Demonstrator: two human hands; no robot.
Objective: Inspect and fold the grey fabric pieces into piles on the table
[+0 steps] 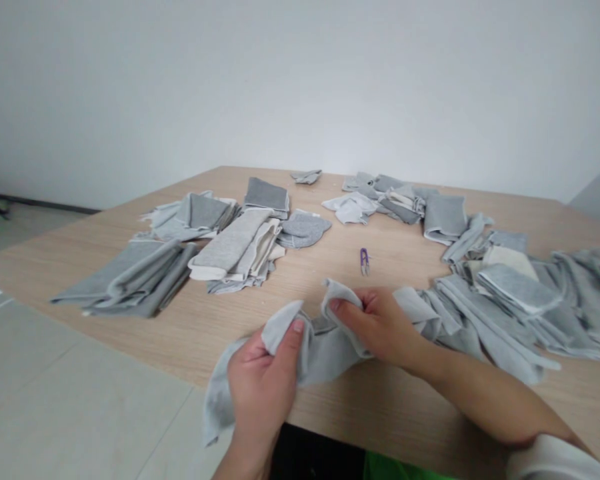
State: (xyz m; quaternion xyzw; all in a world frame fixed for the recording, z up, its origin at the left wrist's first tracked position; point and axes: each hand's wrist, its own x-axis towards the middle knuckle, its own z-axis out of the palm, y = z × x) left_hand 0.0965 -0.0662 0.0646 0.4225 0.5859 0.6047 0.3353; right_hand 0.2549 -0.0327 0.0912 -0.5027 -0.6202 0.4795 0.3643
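Note:
A light grey piece of fabric point(330, 357) is stretched between my two hands above the table's front edge. My left hand point(265, 380) pinches it, thumb on top, and one end hangs down past the edge on the left. With thumb and bent fingers, my right hand point(380, 325) grips the fabric's other side, where a corner sticks up. Purple-handled thread snips point(365, 261) lie on the table beyond my hands. Just right of my right hand, loose grey cloth strips point(485, 320) spread over the table.
On the left of the wooden table point(230, 320) sit folded grey fabric stacks point(235, 247) and a folded pile point(135, 277). More grey pieces point(445, 217) lie at the back right, with a heap point(590, 287) at the far right. A white wall point(300, 80) stands behind.

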